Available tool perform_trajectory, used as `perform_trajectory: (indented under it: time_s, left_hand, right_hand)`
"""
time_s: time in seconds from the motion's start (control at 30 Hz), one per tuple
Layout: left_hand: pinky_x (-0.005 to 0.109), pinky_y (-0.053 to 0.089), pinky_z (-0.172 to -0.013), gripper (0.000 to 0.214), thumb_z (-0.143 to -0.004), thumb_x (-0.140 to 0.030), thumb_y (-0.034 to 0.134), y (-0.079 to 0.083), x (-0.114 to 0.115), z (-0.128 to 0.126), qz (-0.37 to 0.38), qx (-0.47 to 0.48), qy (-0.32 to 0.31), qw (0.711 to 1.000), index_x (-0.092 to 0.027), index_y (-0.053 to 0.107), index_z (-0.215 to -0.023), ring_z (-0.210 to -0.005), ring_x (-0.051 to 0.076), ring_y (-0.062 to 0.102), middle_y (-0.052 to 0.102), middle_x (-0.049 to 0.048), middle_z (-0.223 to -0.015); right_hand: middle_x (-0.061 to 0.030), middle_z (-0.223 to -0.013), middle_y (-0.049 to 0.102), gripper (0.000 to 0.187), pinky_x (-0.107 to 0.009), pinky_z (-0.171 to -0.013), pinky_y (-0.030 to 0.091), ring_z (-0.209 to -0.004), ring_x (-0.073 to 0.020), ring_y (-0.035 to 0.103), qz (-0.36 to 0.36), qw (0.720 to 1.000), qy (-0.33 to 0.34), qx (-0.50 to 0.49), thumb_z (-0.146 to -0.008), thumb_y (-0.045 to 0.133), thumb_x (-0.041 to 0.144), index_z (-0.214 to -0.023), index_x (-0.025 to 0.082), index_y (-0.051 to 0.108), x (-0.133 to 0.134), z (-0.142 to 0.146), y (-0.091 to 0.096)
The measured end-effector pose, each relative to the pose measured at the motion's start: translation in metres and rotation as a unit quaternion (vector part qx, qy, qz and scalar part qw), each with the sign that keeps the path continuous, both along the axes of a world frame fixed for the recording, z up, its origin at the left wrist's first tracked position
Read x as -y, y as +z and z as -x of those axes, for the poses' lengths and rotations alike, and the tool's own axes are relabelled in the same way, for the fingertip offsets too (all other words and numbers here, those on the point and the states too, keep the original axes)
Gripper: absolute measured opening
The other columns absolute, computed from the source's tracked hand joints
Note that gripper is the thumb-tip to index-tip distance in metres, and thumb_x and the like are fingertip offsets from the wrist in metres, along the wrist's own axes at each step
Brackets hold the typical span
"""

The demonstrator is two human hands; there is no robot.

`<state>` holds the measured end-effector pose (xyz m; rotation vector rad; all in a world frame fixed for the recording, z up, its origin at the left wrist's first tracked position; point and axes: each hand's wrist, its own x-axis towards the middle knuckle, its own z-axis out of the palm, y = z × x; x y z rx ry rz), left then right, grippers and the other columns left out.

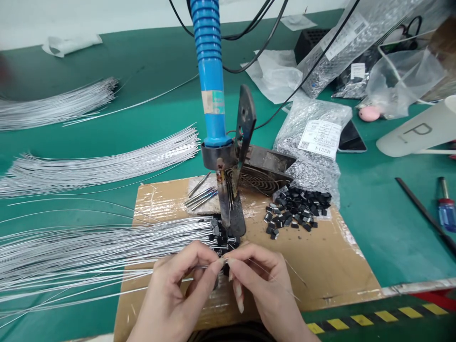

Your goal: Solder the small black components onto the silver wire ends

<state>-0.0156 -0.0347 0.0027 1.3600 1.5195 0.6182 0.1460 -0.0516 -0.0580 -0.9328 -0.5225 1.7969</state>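
My left hand [181, 289] and my right hand [265, 280] meet fingertip to fingertip above the cardboard. A thin wire [272, 275] runs out of my right hand toward the lower right, its near part pinched between thumb and forefinger. My left thumb and forefinger are closed on a thin wire too; the tips cover where the pieces meet. Just beyond my fingers lie white wires [171, 232] with black connectors [221, 237] on their ends. Above them, a blue-handled soldering iron [210, 71] points downward in a metal stand [244, 123].
Loose black connectors [299, 209] are heaped on the cardboard sheet [313, 266]. More wire bundles [107, 164] lie at the left. A bubble-wrap bag [309, 128], a phone [351, 137], a white cup [423, 126] and a screwdriver [446, 209] are at the right. Black cables hang overhead.
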Motion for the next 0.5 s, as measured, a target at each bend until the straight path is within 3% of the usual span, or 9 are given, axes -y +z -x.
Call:
perform_trajectory:
  time_s: [0.3, 0.5]
  left_hand:
    - [0.032, 0.025, -0.055, 0.034, -0.1, -0.048, 0.062, 0.0006, 0.0, 0.0005, 0.022, 0.005, -0.004, 1.0, -0.024, 0.07, -0.077, -0.059, 0.015, 0.046, 0.055, -0.0015, -0.064]
    - [0.032, 0.021, -0.051, 0.033, -0.099, -0.046, 0.063, -0.0049, 0.003, -0.0033, -0.001, 0.012, 0.002, 1.0, -0.024, 0.07, -0.075, -0.054, 0.014, 0.041, 0.053, -0.0019, -0.061]
  right_hand:
    - [0.0006, -0.068, 0.068, 0.018, -0.012, -0.045, 0.047, -0.045, -0.0032, 0.054, 0.013, 1.0, 0.022, 0.002, -0.092, 0.082, 0.036, -0.091, 0.018, 0.085, 0.0008, -0.0059, 0.0022]
    - [0.0013, -0.065, 0.065, 0.019, -0.012, -0.043, 0.045, -0.045, -0.0033, 0.053, 0.016, 0.999, 0.037, -0.001, -0.09, 0.084, 0.036, -0.087, 0.017, 0.084, -0.0026, -0.0091, 0.0031]
